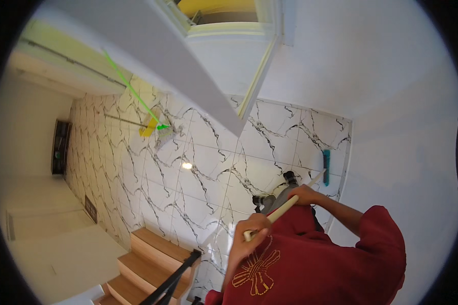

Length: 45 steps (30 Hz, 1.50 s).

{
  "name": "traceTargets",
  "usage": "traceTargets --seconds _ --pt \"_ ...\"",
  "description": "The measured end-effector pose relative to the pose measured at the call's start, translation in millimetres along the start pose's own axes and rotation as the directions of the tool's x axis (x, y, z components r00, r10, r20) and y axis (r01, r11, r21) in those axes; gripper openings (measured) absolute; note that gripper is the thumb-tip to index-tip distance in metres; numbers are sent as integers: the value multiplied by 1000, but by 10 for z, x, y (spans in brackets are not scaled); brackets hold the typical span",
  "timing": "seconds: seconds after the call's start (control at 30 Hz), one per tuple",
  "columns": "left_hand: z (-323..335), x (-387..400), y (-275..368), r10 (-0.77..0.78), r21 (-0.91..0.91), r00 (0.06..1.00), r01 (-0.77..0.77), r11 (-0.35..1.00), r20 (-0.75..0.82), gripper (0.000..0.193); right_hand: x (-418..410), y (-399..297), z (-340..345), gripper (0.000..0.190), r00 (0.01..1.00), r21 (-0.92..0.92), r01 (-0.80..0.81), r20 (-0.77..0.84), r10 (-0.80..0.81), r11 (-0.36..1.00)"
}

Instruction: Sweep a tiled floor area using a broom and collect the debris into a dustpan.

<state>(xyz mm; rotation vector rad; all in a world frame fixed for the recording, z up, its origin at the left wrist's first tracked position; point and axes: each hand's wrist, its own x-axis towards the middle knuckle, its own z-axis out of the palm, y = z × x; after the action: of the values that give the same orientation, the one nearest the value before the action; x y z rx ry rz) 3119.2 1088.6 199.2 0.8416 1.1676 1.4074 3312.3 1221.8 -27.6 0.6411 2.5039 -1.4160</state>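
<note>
My left hand grips the upper end of a cream broom handle in front of my red shirt. Lower on the same handle, my right hand is closed around it. The handle slants down to a broom head with teal bristles, which rests on the marble-patterned tile floor near the right wall. My feet in dark footwear stand just left of the broom head.
A mop with a bright green handle and a yellow dustpan are at the upper left. An open white door juts in from above. Wooden stairs with a black railing rise at lower left. A doormat lies by the left wall.
</note>
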Motion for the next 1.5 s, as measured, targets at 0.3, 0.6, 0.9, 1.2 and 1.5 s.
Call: traceTargets --seconds 0.3,0.6,0.9,1.2,1.5 --pt "-521 -687 1074 317 505 929 -369 781 189 13 1518 -1601 699 14 680 4 699 -313 -663 715" --pt "-880 -830 605 145 671 965 -255 696 217 20 2418 -1816 1237 13 785 172 610 -264 -560 773" --pt "-1415 -1315 1861 344 468 840 -525 711 419 33 2129 -2951 1116 15 421 87 901 57 -905 424" --pt "-1713 -111 1298 86 793 991 27 608 -100 14 3609 -2298 723 12 591 -37 807 49 -806 589" --pt "-2204 -46 1535 627 740 671 -172 651 -396 32 4318 -3035 67 14 532 -51 836 323 -783 547"
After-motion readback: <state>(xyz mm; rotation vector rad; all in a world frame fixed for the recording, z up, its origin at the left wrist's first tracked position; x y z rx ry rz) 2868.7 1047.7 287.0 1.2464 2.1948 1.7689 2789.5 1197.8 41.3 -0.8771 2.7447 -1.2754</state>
